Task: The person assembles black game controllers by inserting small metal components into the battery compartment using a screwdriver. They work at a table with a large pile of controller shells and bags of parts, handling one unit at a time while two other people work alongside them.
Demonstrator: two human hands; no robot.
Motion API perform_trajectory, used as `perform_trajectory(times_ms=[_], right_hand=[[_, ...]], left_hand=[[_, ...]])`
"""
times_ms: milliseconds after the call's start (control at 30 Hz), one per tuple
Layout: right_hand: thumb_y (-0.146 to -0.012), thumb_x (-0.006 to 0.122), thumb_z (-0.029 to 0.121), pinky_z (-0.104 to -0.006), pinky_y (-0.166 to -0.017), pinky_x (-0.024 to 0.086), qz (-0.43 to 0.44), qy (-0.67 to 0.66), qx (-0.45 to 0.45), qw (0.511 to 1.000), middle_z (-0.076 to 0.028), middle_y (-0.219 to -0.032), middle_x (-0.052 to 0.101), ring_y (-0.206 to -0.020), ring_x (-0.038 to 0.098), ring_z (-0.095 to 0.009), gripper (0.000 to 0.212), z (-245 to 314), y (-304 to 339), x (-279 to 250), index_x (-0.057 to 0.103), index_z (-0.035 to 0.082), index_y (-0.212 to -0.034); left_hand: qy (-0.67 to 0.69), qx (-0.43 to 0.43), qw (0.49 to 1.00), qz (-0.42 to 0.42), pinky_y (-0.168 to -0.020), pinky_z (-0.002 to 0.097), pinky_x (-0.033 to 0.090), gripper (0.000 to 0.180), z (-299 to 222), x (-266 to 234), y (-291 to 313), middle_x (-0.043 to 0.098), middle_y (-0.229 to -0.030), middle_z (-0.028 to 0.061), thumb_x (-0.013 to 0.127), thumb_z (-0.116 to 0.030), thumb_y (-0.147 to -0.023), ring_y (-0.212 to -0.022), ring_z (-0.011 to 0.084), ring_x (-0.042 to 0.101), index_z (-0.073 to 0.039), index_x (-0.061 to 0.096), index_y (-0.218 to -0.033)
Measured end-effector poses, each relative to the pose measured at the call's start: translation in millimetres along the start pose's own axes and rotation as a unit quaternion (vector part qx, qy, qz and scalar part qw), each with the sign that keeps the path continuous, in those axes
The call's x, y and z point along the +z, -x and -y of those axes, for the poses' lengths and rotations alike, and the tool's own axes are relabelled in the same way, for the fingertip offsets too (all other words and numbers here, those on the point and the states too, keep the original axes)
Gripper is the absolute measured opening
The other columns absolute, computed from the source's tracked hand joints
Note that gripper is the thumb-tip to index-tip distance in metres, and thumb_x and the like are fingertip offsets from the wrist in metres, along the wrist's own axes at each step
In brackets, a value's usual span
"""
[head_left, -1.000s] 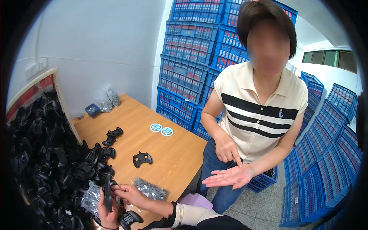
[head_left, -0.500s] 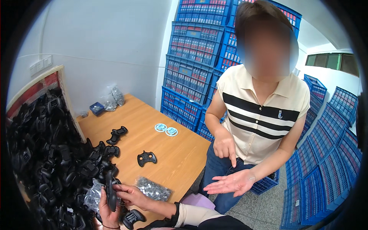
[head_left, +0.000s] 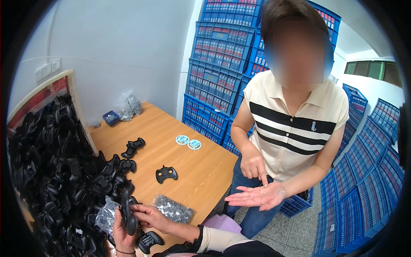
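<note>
A black game controller shell (head_left: 128, 213) is held on edge between my two hands, above the near end of the table. My left hand (head_left: 123, 234) grips it from below, thumb against its side. The fingers of my right hand (head_left: 150, 217) close on its right side; their tips are partly hidden. A clear plastic bag of parts (head_left: 105, 216) lies just left of my hands, and a second bag of small dark parts (head_left: 173, 208) lies beyond my right hand. Another controller shell (head_left: 150, 241) sits beside my right wrist.
A large heap of black controller shells (head_left: 64, 171) fills the left. On the wooden table (head_left: 201, 171) lie a lone shell half (head_left: 166, 173), two light-blue discs (head_left: 188, 141) and a small blue box (head_left: 111, 118). A person (head_left: 291, 128) stands opposite; blue crates (head_left: 214, 77) are stacked behind.
The other person's pointing finger has come down onto their open palm. My view has shifted slightly. Both my hands keep hold of the controller shell, nearly unmoved.
</note>
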State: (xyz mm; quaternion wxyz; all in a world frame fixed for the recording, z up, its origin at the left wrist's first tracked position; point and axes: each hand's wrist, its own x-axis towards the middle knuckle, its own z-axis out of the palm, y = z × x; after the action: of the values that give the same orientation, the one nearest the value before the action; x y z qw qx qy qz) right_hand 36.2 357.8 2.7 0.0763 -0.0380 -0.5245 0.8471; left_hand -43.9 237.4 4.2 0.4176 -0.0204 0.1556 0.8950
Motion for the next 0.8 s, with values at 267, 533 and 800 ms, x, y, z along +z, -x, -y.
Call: perform_trajectory(times_ms=[267,533,800], right_hand=[[-0.091,0.05,0.025,-0.0147,-0.044,0.026,-0.036,0.004,0.025,0.999,0.01,-0.071,0.049,-0.053,0.037,0.001,0.028,-11,-6,1,0.055,0.012,-0.115],[-0.092,0.04,0.038,-0.0233,-0.068,0.05,-0.048,-0.077,0.055,0.994,-0.011,-0.11,0.056,-0.086,0.058,-0.013,0.047,15,5,-13,0.048,0.0,-0.12],[-0.084,0.058,0.015,-0.024,-0.079,0.045,0.001,-0.015,0.035,0.999,-0.003,-0.097,0.056,-0.086,0.054,-0.008,0.03,4,2,-2,0.049,0.0,-0.109]], left_hand=[[-0.087,-0.006,0.996,0.005,-0.079,0.0314,0.051,0.022,-5,17,7,0.06,-0.1,0.0102,0.049,-0.018,-0.091,-0.089,0.0196,0.06,-0.003,0.054,-0.107],[-0.307,0.158,0.939,0.004,-0.077,0.0215,0.043,0.014,-16,2,0,0.058,-0.091,0.0001,0.058,-0.009,-0.085,-0.084,0.0076,0.053,-0.004,0.058,-0.098],[-0.365,0.163,0.916,0.027,-0.075,0.0201,0.044,0.012,-21,-3,12,0.058,-0.09,-0.0004,0.058,-0.01,-0.086,-0.082,0.0059,0.053,-0.004,0.059,-0.096]])
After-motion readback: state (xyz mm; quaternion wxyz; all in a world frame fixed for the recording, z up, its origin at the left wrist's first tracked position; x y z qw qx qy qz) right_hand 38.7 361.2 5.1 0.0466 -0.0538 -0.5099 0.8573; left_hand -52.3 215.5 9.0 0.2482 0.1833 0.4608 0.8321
